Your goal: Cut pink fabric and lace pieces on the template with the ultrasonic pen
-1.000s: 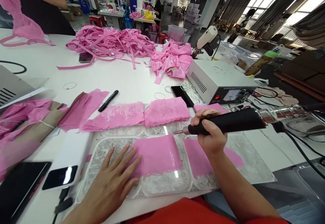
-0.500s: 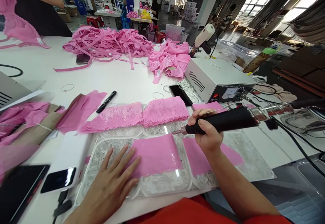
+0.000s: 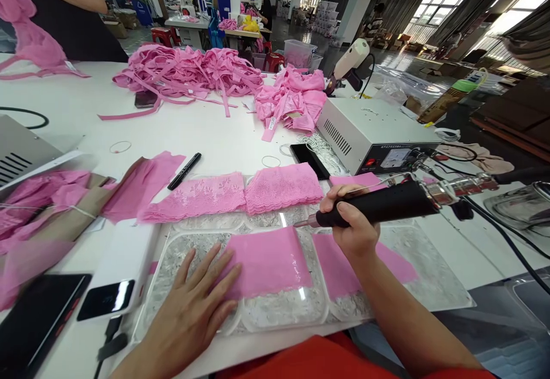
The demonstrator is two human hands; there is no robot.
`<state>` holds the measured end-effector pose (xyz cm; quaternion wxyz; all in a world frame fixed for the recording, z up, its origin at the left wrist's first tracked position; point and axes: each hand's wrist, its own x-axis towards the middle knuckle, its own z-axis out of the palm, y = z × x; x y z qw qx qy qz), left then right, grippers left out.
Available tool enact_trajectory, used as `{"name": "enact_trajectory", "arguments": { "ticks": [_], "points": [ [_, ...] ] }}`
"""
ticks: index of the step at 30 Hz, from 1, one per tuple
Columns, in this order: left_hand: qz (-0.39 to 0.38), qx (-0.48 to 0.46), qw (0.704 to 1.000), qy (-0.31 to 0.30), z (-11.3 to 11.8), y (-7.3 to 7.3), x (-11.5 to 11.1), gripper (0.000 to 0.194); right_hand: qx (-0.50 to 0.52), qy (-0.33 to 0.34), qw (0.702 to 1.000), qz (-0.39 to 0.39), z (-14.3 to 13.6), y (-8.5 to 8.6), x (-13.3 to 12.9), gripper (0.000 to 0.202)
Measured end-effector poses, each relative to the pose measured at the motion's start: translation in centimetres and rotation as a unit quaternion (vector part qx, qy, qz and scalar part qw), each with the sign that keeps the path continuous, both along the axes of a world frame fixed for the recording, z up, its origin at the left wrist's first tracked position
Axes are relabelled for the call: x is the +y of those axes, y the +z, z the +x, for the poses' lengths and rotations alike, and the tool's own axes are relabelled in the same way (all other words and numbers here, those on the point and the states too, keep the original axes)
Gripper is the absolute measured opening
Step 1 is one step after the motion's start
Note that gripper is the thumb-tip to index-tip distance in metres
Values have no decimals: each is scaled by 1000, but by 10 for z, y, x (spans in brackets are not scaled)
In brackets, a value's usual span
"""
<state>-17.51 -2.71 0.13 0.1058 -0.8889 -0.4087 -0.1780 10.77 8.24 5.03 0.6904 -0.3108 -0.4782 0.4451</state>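
My left hand (image 3: 193, 301) lies flat with fingers spread, its fingertips on the left edge of a pink fabric piece (image 3: 268, 264). That piece rests on a clear plastic template (image 3: 286, 313) with rounded sections. In my right hand (image 3: 354, 227) is a black-handled ultrasonic welding gun (image 3: 378, 206), fingers wrapped round the grip. Its narrow metal tip (image 3: 303, 222) points left, at the upper right corner of the fabric; whether it touches cannot be told. A second pink piece (image 3: 337, 264) lies partly under my right forearm. Two pink lace pieces (image 3: 200, 195) (image 3: 283, 187) lie along the template's far side.
A grey power box (image 3: 373, 132) stands at the right, its cables trailing. Pink garments (image 3: 193, 75) are heaped at the back. A black marker (image 3: 184, 171), a phone (image 3: 309, 161) and a white power bank (image 3: 116, 276) lie around the template. Another person stands at the far left.
The whole view has shifted slightly, so things appear a little further right. My hands, the gun and the fabric keep about the same places relative to each other.
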Motion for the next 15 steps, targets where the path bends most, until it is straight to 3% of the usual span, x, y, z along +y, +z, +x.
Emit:
{"name": "enact_trajectory", "arguments": {
  "ticks": [15],
  "points": [
    [-25, -19, 999, 31, 6, 1, -11, 36, -13, -13, 1000, 10, -4, 3, -2, 10]
  ]
}}
